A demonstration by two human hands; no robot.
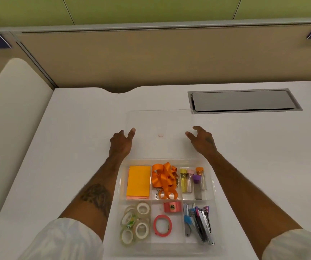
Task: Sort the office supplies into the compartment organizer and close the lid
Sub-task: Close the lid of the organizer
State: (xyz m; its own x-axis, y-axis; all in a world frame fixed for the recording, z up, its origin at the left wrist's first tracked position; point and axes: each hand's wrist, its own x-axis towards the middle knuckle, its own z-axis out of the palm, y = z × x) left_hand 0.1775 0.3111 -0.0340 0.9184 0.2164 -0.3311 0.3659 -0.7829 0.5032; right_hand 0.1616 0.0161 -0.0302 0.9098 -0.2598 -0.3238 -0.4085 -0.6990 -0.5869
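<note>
Open clear compartment organizer (167,160) on the white desk (76,128), filled: far row holds an orange paper pad (138,182), an orange lanyard (165,178) and capped vials (192,180); near row holds clear tape rolls (135,222), pink tape rolls (162,225) and staplers (201,222). The transparent lid (160,121) lies flat just beyond it. The left hand (122,143) sits at the lid's left edge, thumb over it, and the right hand (202,140) at its right edge, thumb and fingers parted; whether either actually clasps the lid cannot be told
</note>
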